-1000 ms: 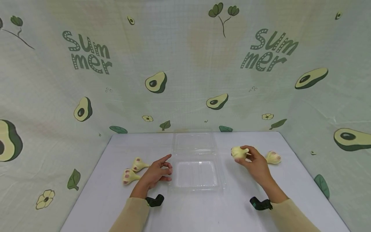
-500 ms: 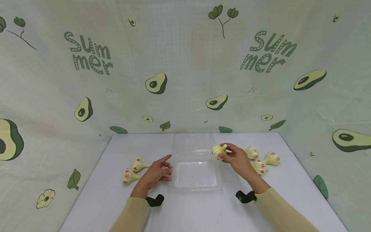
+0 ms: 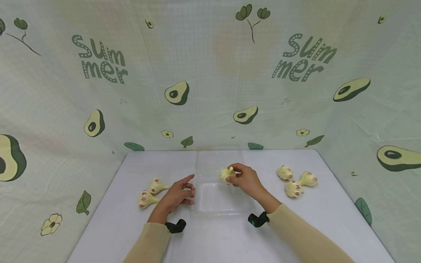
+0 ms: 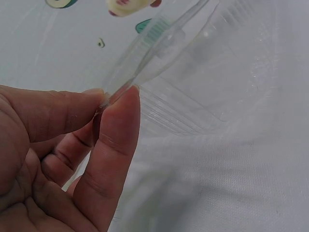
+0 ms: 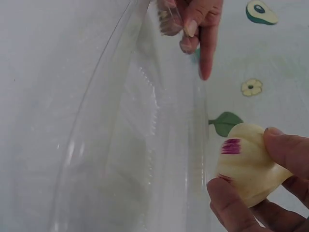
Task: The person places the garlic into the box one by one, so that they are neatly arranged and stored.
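Note:
A clear plastic clamshell box [image 3: 204,201] lies with its lid [image 3: 213,159] folded back behind its base. My left hand [image 3: 177,195] pinches the left rim of the box between thumb and finger, as the left wrist view of the box wall [image 4: 193,104] shows. Over the hinge area, my right hand [image 3: 248,180] holds a pale garlic bulb [image 3: 226,175] by thumb and fingertips, its stem pointing up. In the right wrist view, a purple streak marks the held garlic bulb [image 5: 244,162], which overlaps the side of the box there.
Two garlic bulbs, one farther [image 3: 156,186] and one nearer [image 3: 145,199], lie left of the box beside my left wrist. To the right sit three more: a rear bulb [image 3: 285,172], a front bulb [image 3: 294,189] and an outer bulb [image 3: 309,178]. A patterned curtain [image 3: 210,120] surrounds the white table [image 3: 217,241].
My right hand has carried the garlic bulb leftward from the right side of the table to above the box. The left hand has stayed at the rim.

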`<action>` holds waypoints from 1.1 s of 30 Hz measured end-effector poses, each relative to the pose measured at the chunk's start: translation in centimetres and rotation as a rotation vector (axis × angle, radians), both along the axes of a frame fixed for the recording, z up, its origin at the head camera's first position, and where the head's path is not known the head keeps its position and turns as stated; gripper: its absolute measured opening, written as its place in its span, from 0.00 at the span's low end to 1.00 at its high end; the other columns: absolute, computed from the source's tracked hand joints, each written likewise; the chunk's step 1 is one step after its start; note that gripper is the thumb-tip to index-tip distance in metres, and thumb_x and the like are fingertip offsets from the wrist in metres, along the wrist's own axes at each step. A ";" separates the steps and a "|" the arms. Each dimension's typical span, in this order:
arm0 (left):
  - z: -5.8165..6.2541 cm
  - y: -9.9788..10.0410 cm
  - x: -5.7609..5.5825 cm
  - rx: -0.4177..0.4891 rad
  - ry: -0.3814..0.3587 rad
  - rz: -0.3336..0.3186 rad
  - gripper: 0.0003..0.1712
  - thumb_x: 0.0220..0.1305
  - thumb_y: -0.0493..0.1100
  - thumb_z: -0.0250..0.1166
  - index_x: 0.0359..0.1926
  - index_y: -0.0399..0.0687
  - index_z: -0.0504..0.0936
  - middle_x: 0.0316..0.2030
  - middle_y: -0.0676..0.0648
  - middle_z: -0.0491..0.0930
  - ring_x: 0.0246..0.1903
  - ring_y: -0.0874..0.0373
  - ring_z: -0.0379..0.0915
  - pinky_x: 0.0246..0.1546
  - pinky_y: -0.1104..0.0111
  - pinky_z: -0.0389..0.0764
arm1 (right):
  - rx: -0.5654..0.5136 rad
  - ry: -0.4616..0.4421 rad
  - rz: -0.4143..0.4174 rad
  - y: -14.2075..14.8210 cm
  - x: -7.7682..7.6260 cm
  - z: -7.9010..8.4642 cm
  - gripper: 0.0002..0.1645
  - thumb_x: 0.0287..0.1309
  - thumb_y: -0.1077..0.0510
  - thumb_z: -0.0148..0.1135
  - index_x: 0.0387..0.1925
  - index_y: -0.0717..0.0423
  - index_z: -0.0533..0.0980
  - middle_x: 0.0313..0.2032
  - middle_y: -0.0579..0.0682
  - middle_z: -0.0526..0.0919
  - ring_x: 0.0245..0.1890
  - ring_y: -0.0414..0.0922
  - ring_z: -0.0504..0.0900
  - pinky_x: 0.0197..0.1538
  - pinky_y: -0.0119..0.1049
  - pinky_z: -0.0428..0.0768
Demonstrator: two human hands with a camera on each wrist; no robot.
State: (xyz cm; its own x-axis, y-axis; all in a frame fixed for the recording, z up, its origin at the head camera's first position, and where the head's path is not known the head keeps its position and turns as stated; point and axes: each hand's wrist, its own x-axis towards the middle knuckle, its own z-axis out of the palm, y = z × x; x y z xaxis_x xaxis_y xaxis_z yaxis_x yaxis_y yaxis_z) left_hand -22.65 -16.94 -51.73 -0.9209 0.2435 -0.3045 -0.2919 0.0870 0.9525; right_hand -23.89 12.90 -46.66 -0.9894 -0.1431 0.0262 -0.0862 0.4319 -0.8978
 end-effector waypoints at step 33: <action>0.2 0.1 0.0 -0.008 -0.017 0.013 0.46 0.69 0.26 0.65 0.83 0.51 0.60 0.47 0.44 0.74 0.38 0.56 0.77 0.33 0.65 0.89 | 0.088 0.070 0.048 -6.1 -0.9 -3.0 0.18 0.57 0.56 0.78 0.49 0.56 0.87 0.46 0.53 0.91 0.49 0.50 0.87 0.47 0.41 0.86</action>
